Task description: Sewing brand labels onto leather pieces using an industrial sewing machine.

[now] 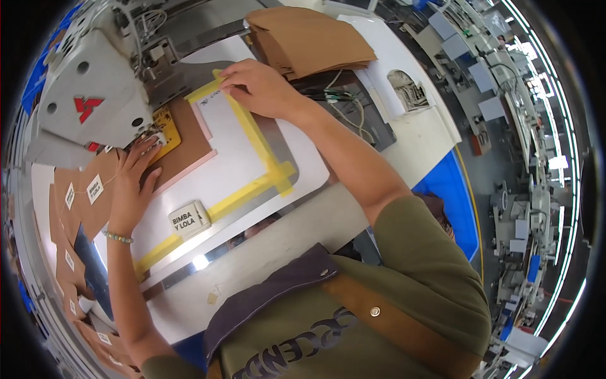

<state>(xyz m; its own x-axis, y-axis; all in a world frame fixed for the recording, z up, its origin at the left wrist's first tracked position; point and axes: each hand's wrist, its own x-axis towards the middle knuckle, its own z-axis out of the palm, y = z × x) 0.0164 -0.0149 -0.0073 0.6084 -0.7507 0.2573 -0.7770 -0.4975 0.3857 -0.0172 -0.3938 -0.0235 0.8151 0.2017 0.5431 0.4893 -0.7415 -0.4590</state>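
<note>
My left hand [132,183] lies with fingers apart on a brown fabric piece [180,151] that has pale pink strips along its edges. Its fingertips reach beside the sewing machine's presser foot area and a yellow plate [169,134]; the needle point is hidden. Farther to the right, my right hand [262,88] rests its extended fingers on the upper corner of a yellow tape border [249,129] around a white work surface [233,155]. Nothing shows in its grasp. Below the fabric sits a small stack of white printed labels [188,218].
The sewing machine head [95,107] stands at the upper left. A stack of brown pieces [309,38] lies at the back. Labelled brown pieces [95,189], joined by thread, trail down the left. A blue bin [448,202] is at right, near loose cables [344,107].
</note>
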